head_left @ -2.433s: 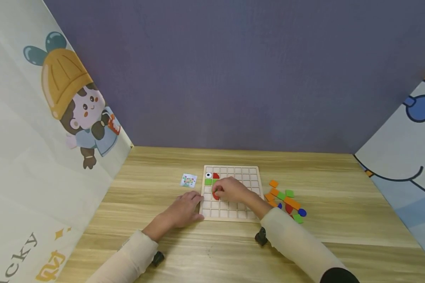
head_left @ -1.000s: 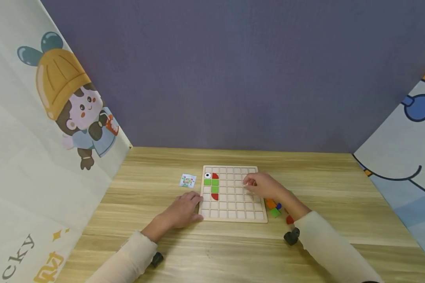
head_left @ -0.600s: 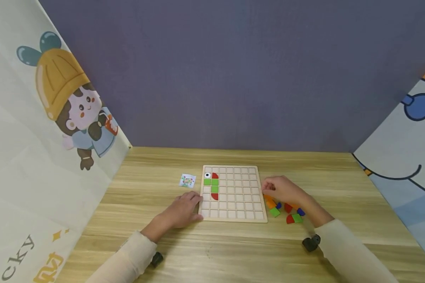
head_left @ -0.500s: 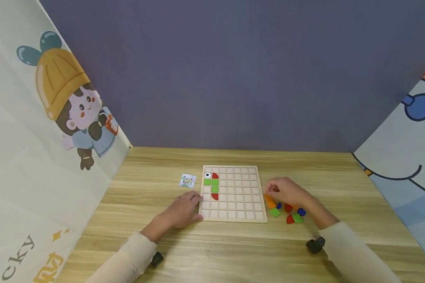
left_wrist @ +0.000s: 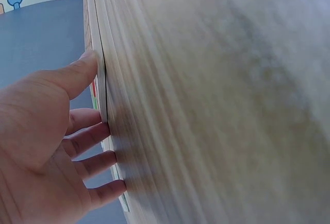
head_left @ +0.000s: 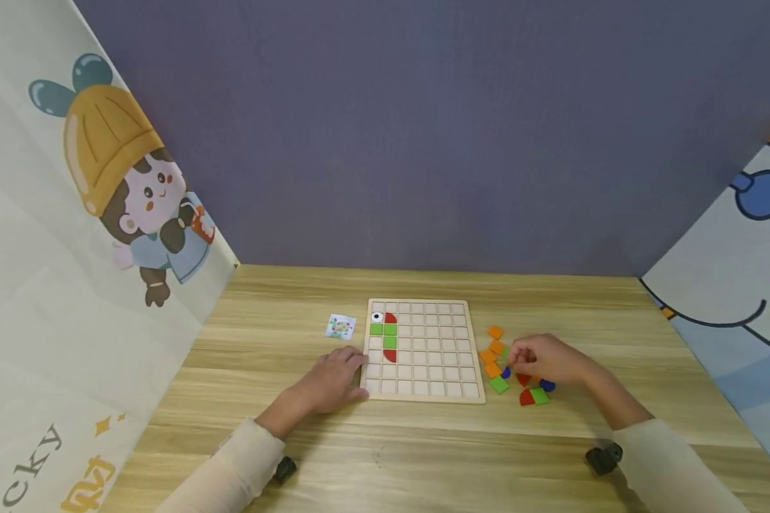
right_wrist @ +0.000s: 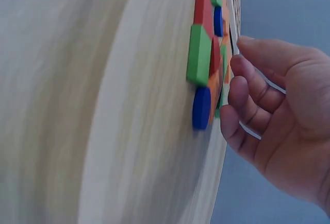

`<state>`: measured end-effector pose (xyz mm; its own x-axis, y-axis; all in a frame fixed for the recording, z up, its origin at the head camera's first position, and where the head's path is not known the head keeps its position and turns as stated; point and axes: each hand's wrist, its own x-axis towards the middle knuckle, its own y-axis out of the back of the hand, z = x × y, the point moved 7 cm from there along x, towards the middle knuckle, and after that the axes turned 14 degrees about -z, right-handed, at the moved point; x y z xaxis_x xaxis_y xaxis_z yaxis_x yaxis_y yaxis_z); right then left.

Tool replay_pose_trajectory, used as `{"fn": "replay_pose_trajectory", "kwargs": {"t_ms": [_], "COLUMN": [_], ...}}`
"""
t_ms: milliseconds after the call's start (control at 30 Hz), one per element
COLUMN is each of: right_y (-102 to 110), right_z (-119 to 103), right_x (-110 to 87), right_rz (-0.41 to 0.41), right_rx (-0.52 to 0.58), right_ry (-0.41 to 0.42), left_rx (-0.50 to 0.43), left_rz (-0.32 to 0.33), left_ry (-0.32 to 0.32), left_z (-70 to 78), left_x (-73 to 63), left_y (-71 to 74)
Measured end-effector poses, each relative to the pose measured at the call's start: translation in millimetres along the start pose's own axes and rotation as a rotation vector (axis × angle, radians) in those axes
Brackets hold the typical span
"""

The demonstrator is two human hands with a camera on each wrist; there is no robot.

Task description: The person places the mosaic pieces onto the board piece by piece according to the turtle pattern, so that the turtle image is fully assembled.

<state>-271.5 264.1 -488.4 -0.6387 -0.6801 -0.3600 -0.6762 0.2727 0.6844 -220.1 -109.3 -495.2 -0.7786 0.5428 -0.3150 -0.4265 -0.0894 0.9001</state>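
Observation:
My left hand (head_left: 334,380) rests along the left edge of a wooden grid board (head_left: 435,371). In the left wrist view its fingers reach over the board's rim. On the board's left side sit a round white eye piece (head_left: 376,317), a red quarter-round piece (head_left: 391,318), green squares (head_left: 390,342) and another red quarter-round (head_left: 390,355) below. My right hand (head_left: 548,358) hovers over loose pieces right of the board, fingers loosely curled with nothing between them. In the right wrist view a green block (right_wrist: 199,54) and a blue round piece (right_wrist: 201,108) lie near its fingertips.
Orange squares (head_left: 495,332), a green square (head_left: 499,385) and a red quarter-round (head_left: 527,397) lie loose right of the board. A small printed card (head_left: 340,326) lies to its left. A dark panel (head_left: 423,142) stands behind the wooden table (head_left: 385,456).
My right hand has let go of the red quarter-round piece on the board, then moved right, past the orange squares, to above the other loose pieces. My left hand has stayed put.

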Motion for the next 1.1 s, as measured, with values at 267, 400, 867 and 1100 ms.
{"fn": "replay_pose_trajectory", "kwargs": {"t_ms": [267, 400, 867, 1100], "right_y": [-2.8, -4.0, -2.2, -3.3], "right_z": [3.6, 4.3, 8.0, 10.5], "right_x": [-8.0, -9.4, -11.9, -13.7], "right_rz": [-0.044, -0.053, -0.029, -0.015], "right_rx": [-0.013, -0.027, -0.143, -0.132], "right_ry": [-0.026, -0.029, -0.031, -0.051], "left_rx": [0.004, 0.004, 0.036, 0.044], "left_rz": [0.006, 0.004, 0.019, 0.02], "left_ry": [0.008, 0.006, -0.019, -0.02], "left_z": [-0.5, 0.4, 3.8, 3.4], "left_x": [-0.9, -0.6, -2.8, -2.7], "left_y": [1.2, 1.4, 1.0, 1.7]}}
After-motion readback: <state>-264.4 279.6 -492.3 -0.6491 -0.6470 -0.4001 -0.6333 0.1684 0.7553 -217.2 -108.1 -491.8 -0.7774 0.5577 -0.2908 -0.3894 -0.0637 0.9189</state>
